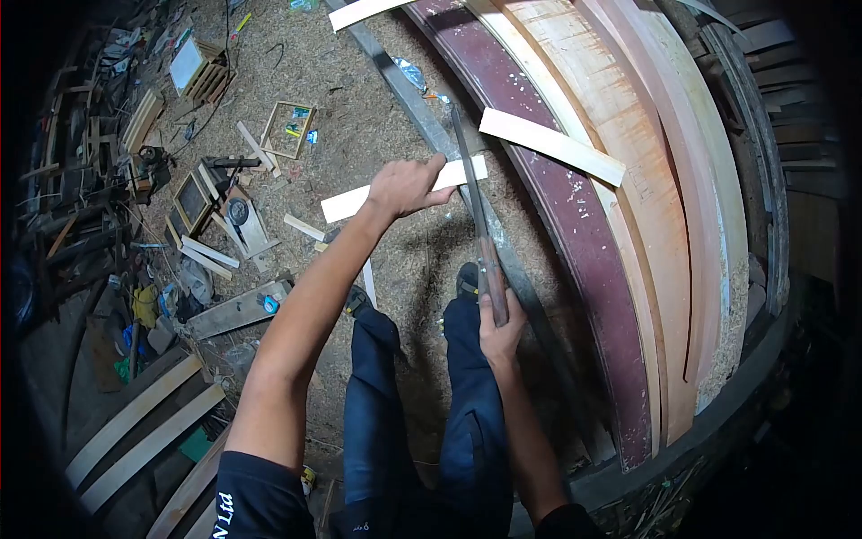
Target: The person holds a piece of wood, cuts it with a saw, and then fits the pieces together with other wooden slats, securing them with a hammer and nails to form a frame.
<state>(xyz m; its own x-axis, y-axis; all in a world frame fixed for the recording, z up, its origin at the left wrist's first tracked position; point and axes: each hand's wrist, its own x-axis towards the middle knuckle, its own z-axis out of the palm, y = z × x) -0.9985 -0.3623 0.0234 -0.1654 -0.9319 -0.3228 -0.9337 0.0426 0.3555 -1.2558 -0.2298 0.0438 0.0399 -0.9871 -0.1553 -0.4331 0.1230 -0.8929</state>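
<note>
My left hand (406,186) is closed over a pale wooden strip (346,205) that lies across a long grey metal bar (401,87), near the strip's right end. My right hand (501,325) is wrapped round the handle of a handsaw (473,184), seen nearly edge-on. Its long, dark, narrow blade points away from me and crosses the strip just right of my left fingers. A second pale strip (552,146) rests on the stacked boards to the right.
Long boards, one maroon (588,242) and several of bare wood (660,234), fill the right side. Shavings cover the ground. At left lie a small wooden frame (287,130), a hand plane (237,212), offcuts (208,256) and curved pale slats (135,409).
</note>
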